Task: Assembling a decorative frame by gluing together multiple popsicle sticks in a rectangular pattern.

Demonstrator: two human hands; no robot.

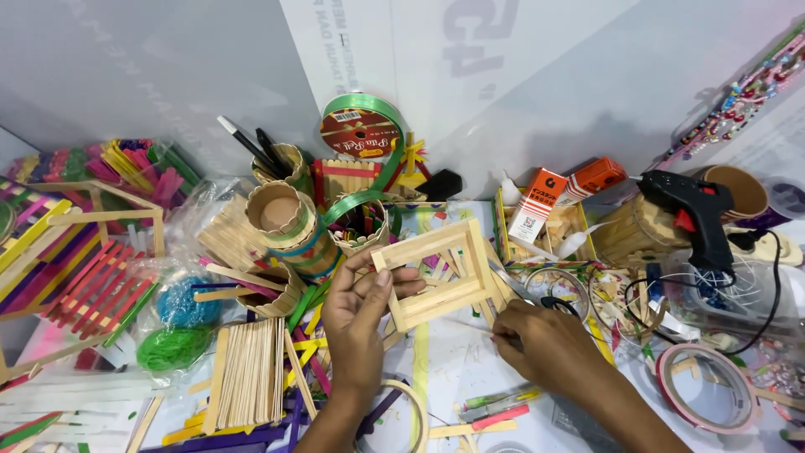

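Note:
My left hand holds a small rectangular frame of plain wooden craft sticks by its near left side, tilted up above the table. My right hand is just right of the frame, its fingers pinched on a thin stick that points left under the frame. A pair of scissors lies just beyond my right hand.
A black glue gun stands at the right beside a cardboard cup. Tape rolls lie at the front right. A stack of plain craft sticks, coloured sticks, cardboard tubes and a green ribbon spool crowd the left and back.

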